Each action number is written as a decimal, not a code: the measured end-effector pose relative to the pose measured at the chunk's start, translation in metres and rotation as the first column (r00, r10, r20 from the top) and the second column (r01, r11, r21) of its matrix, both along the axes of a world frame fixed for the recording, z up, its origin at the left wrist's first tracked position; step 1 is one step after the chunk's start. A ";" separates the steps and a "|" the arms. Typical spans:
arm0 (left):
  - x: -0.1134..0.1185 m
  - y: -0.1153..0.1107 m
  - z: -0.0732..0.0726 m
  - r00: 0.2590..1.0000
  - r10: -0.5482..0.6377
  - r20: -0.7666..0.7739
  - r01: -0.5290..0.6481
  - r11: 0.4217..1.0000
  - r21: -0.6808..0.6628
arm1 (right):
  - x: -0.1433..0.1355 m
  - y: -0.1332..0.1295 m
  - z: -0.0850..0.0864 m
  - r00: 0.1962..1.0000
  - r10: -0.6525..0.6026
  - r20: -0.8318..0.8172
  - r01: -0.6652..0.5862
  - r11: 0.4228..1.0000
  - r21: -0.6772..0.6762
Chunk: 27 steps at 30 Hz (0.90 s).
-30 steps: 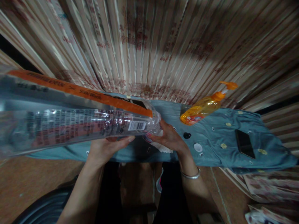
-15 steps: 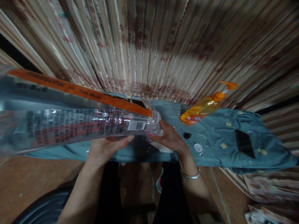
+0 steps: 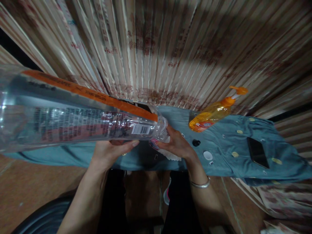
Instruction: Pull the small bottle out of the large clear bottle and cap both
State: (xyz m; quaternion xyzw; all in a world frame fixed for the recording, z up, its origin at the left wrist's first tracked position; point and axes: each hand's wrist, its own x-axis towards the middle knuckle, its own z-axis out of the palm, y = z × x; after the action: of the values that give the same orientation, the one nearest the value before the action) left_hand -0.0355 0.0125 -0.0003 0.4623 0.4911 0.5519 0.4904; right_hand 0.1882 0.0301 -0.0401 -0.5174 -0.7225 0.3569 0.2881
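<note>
Bottle (image 3: 97,120), large and clear with an orange-striped label, is stretching sideways above a desk (image 3: 180,114) covered in blue-green cloth (image 3: 227,135), its broad end looming large at the left, its neck pointing right. The left hand (image 3: 107,154) is cradling it from beneath, partly closed, with the thumb lying along the underside and the fingers disappearing behind; such a long body is presumably needing support near its middle. The right hand (image 3: 177,144) is curling in at the neck, apparently steadying that end, but the view is not showing whether its fingers are gripping the neck or the small pink-marked item (image 3: 154,144) just below. Some white, frilly-edged paper (image 3: 172,156) is showing beneath this hand. Farther right, an orange pump bottle (image 3: 208,116) is standing towards the back, perhaps leaving the hands room, while a black cap-like piece (image 3: 196,142), a white disc (image 3: 207,155) and a dark phone (image 3: 257,152) are lying loose nearer the front.
</note>
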 end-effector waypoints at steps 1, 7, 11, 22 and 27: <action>0.000 0.000 0.000 1.000 0.002 0.006 -0.002 1.000 0.001 | 0.000 0.000 0.001 1.000 0.001 -0.002 -0.001 1.000 0.001; -0.003 0.000 -0.003 1.000 -0.018 0.013 0.018 1.000 -0.011 | -0.002 -0.001 0.002 1.000 0.003 0.007 -0.003 1.000 -0.015; -0.006 0.001 -0.004 0.999 -0.049 0.023 0.049 0.999 0.019 | -0.003 -0.001 0.001 1.000 -0.014 0.006 0.014 1.000 -0.025; -0.004 0.001 0.001 0.987 -0.059 0.147 0.056 0.998 0.027 | -0.003 -0.001 -0.001 1.000 0.009 -0.009 -0.009 0.999 0.038; -0.002 0.000 0.003 0.991 -0.050 0.123 0.044 0.998 0.048 | -0.004 -0.002 0.002 1.000 0.006 -0.014 -0.006 1.000 0.016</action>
State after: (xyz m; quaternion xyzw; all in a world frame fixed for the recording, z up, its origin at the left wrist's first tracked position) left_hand -0.0373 0.0124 0.0031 0.4494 0.4359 0.5789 0.5224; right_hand 0.1845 0.0284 -0.0384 -0.5105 -0.7247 0.3557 0.2962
